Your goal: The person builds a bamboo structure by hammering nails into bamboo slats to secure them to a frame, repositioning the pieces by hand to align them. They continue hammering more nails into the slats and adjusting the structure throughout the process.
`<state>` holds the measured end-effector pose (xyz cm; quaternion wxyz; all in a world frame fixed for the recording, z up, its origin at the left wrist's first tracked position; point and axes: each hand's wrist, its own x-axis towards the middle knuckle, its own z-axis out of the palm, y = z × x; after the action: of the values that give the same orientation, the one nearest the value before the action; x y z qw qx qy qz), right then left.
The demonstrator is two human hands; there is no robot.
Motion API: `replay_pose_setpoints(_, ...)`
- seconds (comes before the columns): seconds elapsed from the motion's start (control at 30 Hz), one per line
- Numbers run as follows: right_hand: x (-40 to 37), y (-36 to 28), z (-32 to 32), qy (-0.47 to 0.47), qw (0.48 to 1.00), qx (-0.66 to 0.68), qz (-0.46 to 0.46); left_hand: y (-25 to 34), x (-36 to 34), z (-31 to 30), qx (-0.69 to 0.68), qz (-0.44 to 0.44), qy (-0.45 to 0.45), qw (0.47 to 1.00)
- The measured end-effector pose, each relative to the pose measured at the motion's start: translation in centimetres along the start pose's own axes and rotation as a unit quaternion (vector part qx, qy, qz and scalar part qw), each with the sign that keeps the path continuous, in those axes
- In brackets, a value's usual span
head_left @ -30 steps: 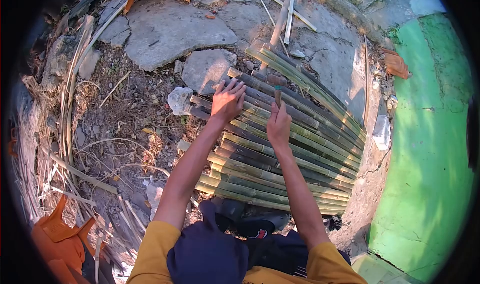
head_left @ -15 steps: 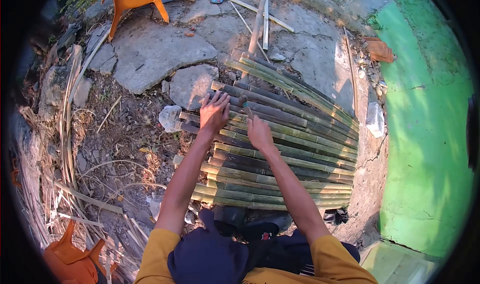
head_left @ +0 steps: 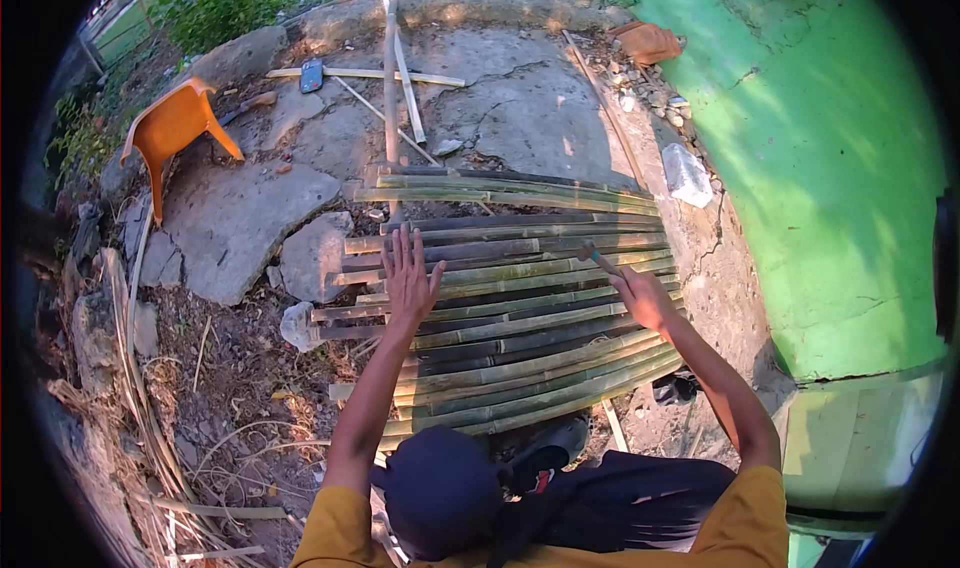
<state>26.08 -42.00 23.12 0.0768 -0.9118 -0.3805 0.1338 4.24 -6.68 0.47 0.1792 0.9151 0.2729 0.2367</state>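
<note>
A row of split bamboo slats (head_left: 560,325) lies side by side in front of me, some dark and some green-yellow. My left hand (head_left: 408,280) rests on the slats near their left ends, palm down, fingers stretched out and apart. Over the right half of the slats, my right hand (head_left: 642,296) grips the handle of a hammer (head_left: 603,262). The hammer's head points left and overlaps the slats in this view. Under the slats' far left part runs a long pole (head_left: 391,98).
An orange plastic chair (head_left: 178,128) stands at the far left. A phone (head_left: 312,75) lies by wooden strips (head_left: 430,78) on cracked concrete. A white block (head_left: 687,175) sits right of the slats, beside the green floor (head_left: 810,198). Bamboo strips (head_left: 135,358) litter the left side.
The view has turned, so the slats now lie more level. My right hand has moved the hammer rightward along the slats, away from my left hand. My left hand's fingers have spread.
</note>
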Motion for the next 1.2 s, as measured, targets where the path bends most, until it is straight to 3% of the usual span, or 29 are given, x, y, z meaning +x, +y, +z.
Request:
replay_pose_setpoints(0.03,-2.4,2.2,-0.8,0.004,0.999,-0.020,0.031,0.4,0.2,0.3,-0.006,0.014,0.000,1.000)
replay_pose_setpoints(0.1,-7.3,6.1,-1.8,-0.002,0.996,-0.008,0.085,0.8,0.1,0.5,0.053,-0.002,-0.097,0.994)
replay_pose_setpoints(0.2,-16.9,11.9,0.4,0.033,0.988,0.001,0.152,0.7,-0.2,0.3,0.054,0.015,-0.083,0.995)
replay_pose_setpoints(0.3,-24.4,12.8,2.8,0.048,0.963,0.070,0.256,0.6,0.0,0.5,0.058,0.020,-0.064,0.996)
replay_pose_setpoints(0.37,-29.4,14.0,6.9,0.061,0.931,0.110,0.344,0.4,0.0,0.5,0.057,0.023,-0.092,0.994)
replay_pose_setpoints(0.4,-31.7,13.8,9.0,0.107,0.928,0.114,0.338,0.2,0.1,0.5,0.053,0.033,-0.082,0.995)
replay_pose_setpoints(0.5,-37.7,14.3,15.5,0.127,0.903,0.140,0.385,-1.8,2.1,-1.0,0.028,0.010,-0.102,0.994)
replay_pose_setpoints(0.57,-41.2,15.2,19.5,0.104,0.862,0.218,0.446,-4.2,3.7,-2.1,0.040,-0.018,-0.034,0.998)
replay_pose_setpoints(0.6,-42.7,15.3,21.2,0.082,0.868,0.216,0.439,-5.7,4.1,-2.7,0.055,-0.035,-0.015,0.998)
replay_pose_setpoints(0.7,-42.9,15.0,24.5,0.155,0.841,0.249,0.454,-8.0,4.8,-4.4,0.041,-0.099,-0.036,0.994)
replay_pose_setpoints(0.77,-42.1,14.8,24.5,0.135,0.855,0.239,0.440,-8.8,4.9,-4.5,0.020,-0.037,-0.048,0.998)
replay_pose_setpoints(0.9,-41.3,14.9,23.7,0.077,0.891,0.206,0.397,-9.1,4.9,-4.8,-0.040,-0.076,-0.063,0.994)
replay_pose_setpoints(0.93,-40.1,14.1,23.0,0.070,0.896,0.198,0.392,-9.0,4.8,-4.4,-0.039,-0.067,-0.022,0.997)
replay_pose_setpoints(1.03,-36.6,9.9,18.7,0.082,0.874,0.269,0.397,-9.0,5.4,-4.6,0.004,-0.061,-0.058,0.996)
replay_pose_setpoints(1.17,-37.1,11.8,20.5,0.100,0.886,0.233,0.389,-8.0,7.3,-4.7,0.046,-0.055,-0.081,0.994)
replay_pose_setpoints(1.2,-37.1,12.0,20.6,0.090,0.885,0.233,0.393,-7.9,7.7,-4.3,0.019,-0.052,-0.041,0.998)
